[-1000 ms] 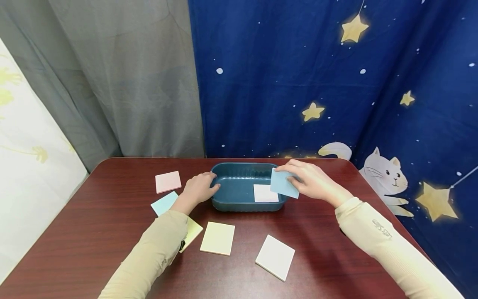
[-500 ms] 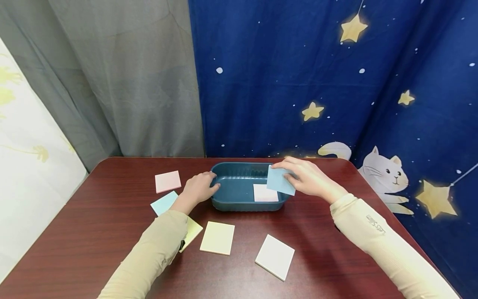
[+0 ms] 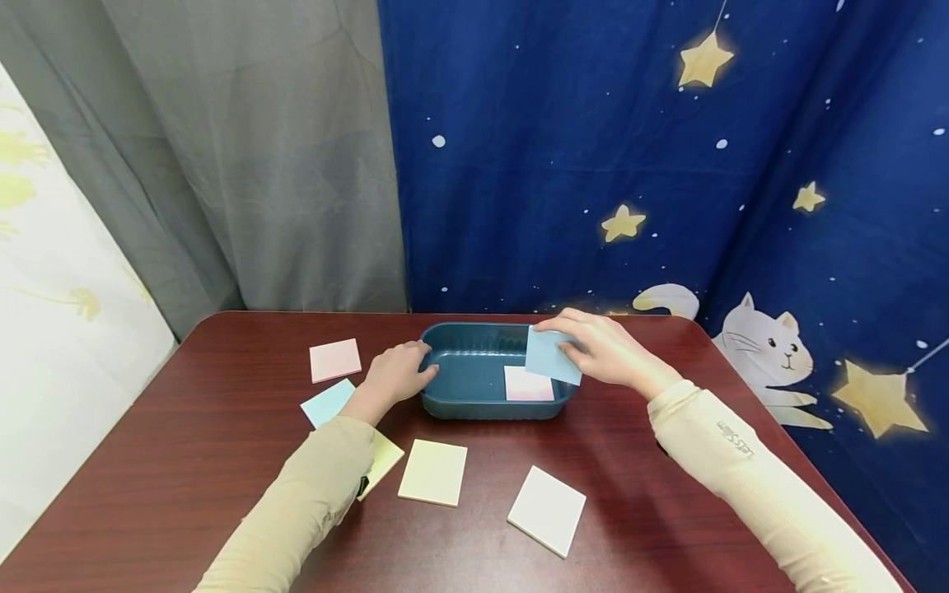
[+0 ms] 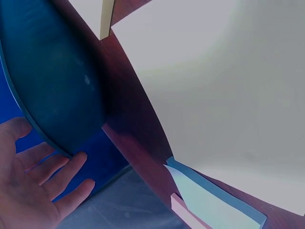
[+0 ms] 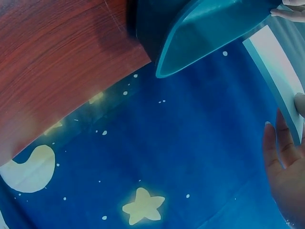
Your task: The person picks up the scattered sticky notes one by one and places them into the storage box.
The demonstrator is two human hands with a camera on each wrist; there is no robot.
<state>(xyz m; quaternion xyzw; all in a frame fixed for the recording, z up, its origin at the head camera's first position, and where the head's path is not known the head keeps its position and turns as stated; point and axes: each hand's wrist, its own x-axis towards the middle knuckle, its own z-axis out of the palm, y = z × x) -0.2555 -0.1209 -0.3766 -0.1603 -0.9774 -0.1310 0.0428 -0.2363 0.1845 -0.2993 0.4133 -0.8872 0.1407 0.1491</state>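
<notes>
In the head view my right hand pinches a light blue sticky note pad above the right end of a dark teal baking dish. The right wrist view shows thumb and fingers on either side of this blue pad. A pale pinkish-white sticky note pad lies inside the dish, at its right. My left hand holds the dish's left end; the left wrist view has its fingers around the rim.
Left of the dish lie a pink pad, another light blue pad and a yellow pad, partly under the left sleeve. In front are a pale yellow pad and a white pad. Curtains hang behind the table.
My right hand has carried the blue pad slightly left and up, further over the dish. The left hand and the dish stay where they were.
</notes>
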